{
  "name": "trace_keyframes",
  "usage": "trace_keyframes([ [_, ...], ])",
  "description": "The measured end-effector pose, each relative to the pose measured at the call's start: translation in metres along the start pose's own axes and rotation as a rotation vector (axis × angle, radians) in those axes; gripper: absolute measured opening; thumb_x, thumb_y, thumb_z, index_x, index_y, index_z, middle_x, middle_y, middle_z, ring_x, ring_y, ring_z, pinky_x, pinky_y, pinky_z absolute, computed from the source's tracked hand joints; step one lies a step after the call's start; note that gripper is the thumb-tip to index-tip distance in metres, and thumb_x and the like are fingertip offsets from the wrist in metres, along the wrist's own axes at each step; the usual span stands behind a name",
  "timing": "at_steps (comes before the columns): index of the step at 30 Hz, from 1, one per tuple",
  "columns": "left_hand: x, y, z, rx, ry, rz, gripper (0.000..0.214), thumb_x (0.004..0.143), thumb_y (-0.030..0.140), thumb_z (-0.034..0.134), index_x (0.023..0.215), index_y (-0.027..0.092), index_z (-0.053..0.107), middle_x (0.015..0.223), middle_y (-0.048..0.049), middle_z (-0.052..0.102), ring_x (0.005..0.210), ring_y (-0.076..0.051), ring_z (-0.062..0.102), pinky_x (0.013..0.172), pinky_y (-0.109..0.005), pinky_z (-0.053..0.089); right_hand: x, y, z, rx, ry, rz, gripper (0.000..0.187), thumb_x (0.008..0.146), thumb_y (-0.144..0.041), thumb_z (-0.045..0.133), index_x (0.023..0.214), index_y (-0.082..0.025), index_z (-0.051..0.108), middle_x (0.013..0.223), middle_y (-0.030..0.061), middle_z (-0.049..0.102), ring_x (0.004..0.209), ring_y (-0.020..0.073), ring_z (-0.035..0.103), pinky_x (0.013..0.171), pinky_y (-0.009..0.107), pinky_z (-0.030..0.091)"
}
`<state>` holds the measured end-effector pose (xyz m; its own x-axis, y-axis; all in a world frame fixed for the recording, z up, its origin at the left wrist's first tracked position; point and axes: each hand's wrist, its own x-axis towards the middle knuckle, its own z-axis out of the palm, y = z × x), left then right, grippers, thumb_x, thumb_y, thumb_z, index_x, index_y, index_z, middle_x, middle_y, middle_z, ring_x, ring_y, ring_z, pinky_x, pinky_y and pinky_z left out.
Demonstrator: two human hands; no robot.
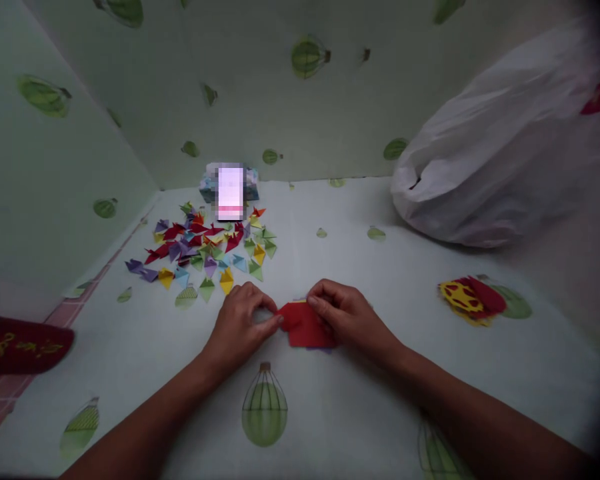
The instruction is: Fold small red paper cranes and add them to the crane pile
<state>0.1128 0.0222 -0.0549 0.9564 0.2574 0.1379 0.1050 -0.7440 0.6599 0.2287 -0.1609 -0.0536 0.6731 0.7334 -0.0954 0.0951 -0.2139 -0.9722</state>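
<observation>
A sheet of red paper is held between my two hands in the middle of the table, its left part bent or folded to a point. My left hand is closed, with thumb and forefinger pinching that left tip. On the other side my right hand is closed on the paper's upper right part, thumb on top. Slim yellow and purple edges show behind the red paper; whether they belong to other sheets under it I cannot tell. Folded paper pieces in many colours lie heaped beyond my left hand.
A lit phone leans on a patterned box at the back. A large white plastic bag stands at the back right. Red and yellow cut-outs lie at right. A dark red object with yellow marks is at the left edge.
</observation>
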Motion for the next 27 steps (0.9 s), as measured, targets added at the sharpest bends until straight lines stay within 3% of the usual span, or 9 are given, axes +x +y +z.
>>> trace_keyframes([
  [7,-0.003,0.002,0.005,-0.069,-0.016,0.053,0.010,0.083,0.015,0.062,0.075,0.019,0.060,0.079,-0.0020,0.063,0.080,-0.019,0.058,0.077,-0.035,0.044,0.000,0.002,-0.001,-0.010,0.011,-0.015,0.012,0.090,-0.028,0.055,0.081,-0.021,0.058,0.058,-0.0033,0.053,0.051,0.0119,0.047,0.048,0.024,0.034],
  [10,-0.006,0.004,0.005,-0.050,0.042,0.078,0.008,0.084,0.014,0.060,0.079,0.020,0.059,0.077,-0.0012,0.064,0.076,-0.018,0.059,0.073,-0.033,0.045,0.000,0.001,-0.001,-0.024,-0.005,-0.012,0.015,0.090,-0.030,0.056,0.078,-0.020,0.059,0.060,-0.0021,0.055,0.054,0.0121,0.047,0.050,0.024,0.034],
  [15,-0.009,0.008,0.004,0.033,0.209,0.268,0.007,0.088,0.014,0.058,0.085,0.020,0.059,0.077,-0.0013,0.066,0.075,-0.018,0.059,0.072,-0.034,0.044,-0.002,-0.001,0.003,-0.001,-0.065,-0.007,0.010,0.082,-0.027,0.065,0.079,-0.019,0.060,0.069,-0.0014,0.059,0.060,0.0116,0.049,0.054,0.024,0.036],
  [21,-0.013,0.013,0.006,0.007,0.248,0.416,0.012,0.089,0.010,0.059,0.092,0.021,0.058,0.085,-0.0005,0.070,0.081,-0.017,0.063,0.078,-0.034,0.045,-0.006,0.001,0.010,0.128,-0.086,-0.044,0.005,0.082,-0.024,0.063,0.083,-0.020,0.061,0.075,0.0004,0.062,0.065,0.0128,0.053,0.057,0.025,0.040],
  [23,-0.015,0.014,0.007,-0.041,0.253,0.400,0.015,0.088,0.011,0.061,0.096,0.022,0.058,0.088,-0.0008,0.069,0.083,-0.017,0.063,0.079,-0.034,0.047,-0.008,0.000,0.012,0.157,-0.065,-0.044,0.006,0.082,-0.026,0.063,0.081,-0.020,0.060,0.072,0.0001,0.061,0.062,0.0126,0.052,0.055,0.025,0.040],
  [27,-0.018,0.015,0.009,-0.166,0.276,0.226,0.029,0.082,0.015,0.068,0.107,0.023,0.056,0.094,-0.0027,0.064,0.087,-0.018,0.061,0.080,-0.033,0.050,-0.010,-0.005,0.014,0.236,-0.060,0.019,0.012,0.081,-0.029,0.065,0.079,-0.020,0.057,0.060,-0.0038,0.055,0.049,0.0103,0.047,0.047,0.024,0.036],
])
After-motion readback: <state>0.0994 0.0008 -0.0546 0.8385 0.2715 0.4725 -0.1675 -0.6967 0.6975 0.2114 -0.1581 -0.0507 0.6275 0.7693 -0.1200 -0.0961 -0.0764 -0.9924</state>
